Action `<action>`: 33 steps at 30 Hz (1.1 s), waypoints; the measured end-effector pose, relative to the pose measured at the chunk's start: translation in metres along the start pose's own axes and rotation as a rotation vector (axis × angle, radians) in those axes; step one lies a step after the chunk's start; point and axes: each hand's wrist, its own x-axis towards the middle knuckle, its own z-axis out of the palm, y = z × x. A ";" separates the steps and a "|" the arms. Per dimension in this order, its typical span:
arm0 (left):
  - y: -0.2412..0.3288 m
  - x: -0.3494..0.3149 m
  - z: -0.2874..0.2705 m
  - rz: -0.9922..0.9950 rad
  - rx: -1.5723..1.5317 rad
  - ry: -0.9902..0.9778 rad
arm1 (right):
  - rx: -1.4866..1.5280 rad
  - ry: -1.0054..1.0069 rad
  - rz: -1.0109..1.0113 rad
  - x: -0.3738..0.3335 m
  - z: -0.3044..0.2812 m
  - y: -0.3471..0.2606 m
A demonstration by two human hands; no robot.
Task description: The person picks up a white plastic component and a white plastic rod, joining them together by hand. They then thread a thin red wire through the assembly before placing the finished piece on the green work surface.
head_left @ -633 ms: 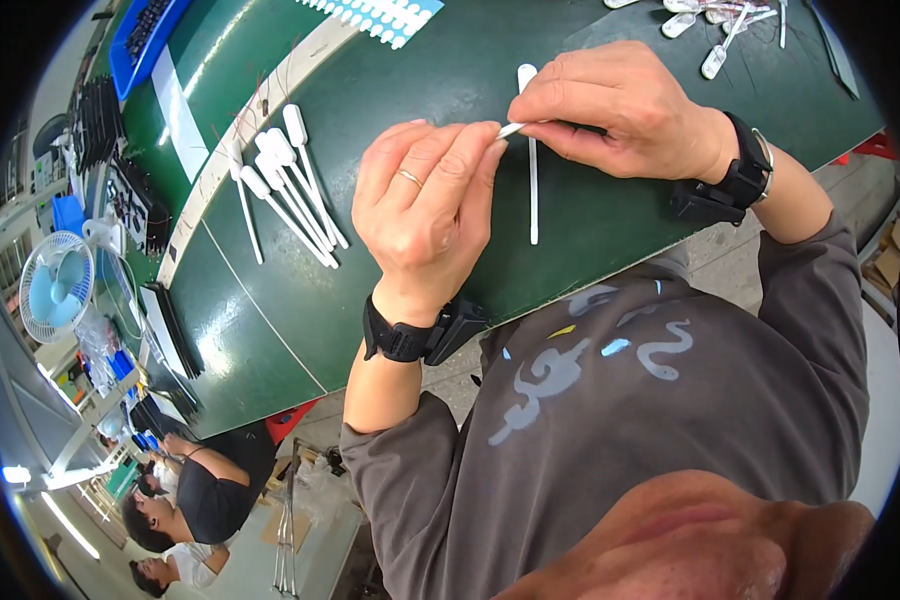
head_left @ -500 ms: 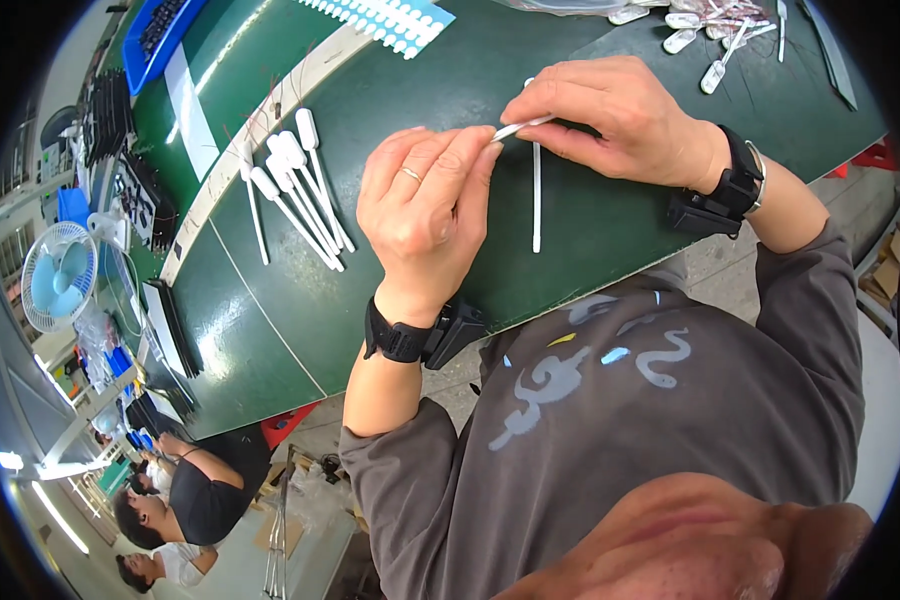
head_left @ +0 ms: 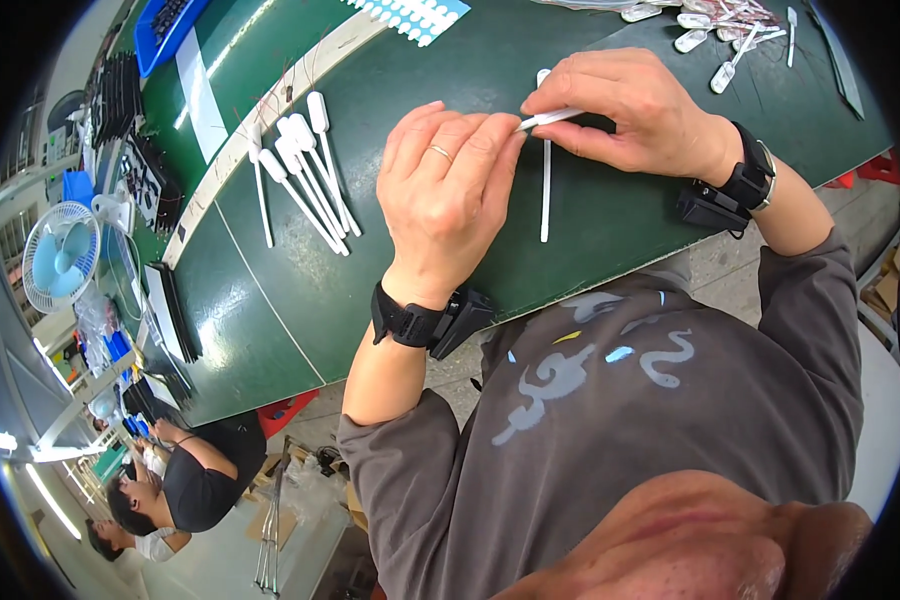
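Observation:
A slim white stick with a thicker end [head_left: 558, 116] is pinched between my two hands above the green table. My left hand [head_left: 448, 190] is closed, with thumb and forefinger on its thin left end. The fingertips of my right hand [head_left: 620, 110] are closed on its thicker right part. Below the right hand, a second white stick [head_left: 545, 195] lies on the table, its upper part partly hidden by the fingers. To the left of my left hand, several white sticks with rounded, paddle-like heads [head_left: 317, 112] lie in a loose fan.
At the upper right lies a pile of pale paddle-headed pieces [head_left: 722, 77] with thin reddish wires. A light-blue sheet with white tabs [head_left: 420, 22] and a blue bin [head_left: 167, 35] are at the far side. A fan [head_left: 60, 255] and other people [head_left: 210, 470] show at the left.
Both hands have shifted slightly right with the stick, as the whole view moved a little. More of the stick's thicker part now shows between the right fingers.

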 end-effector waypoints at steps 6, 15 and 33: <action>0.006 0.002 -0.004 -0.017 0.067 -0.009 | -0.039 0.026 -0.046 0.001 0.004 0.001; -0.011 0.002 -0.017 -0.103 0.036 -0.012 | -0.023 0.003 0.079 0.000 -0.003 -0.001; 0.000 0.008 -0.010 -0.015 0.073 -0.032 | -0.098 0.082 -0.086 -0.003 0.008 0.005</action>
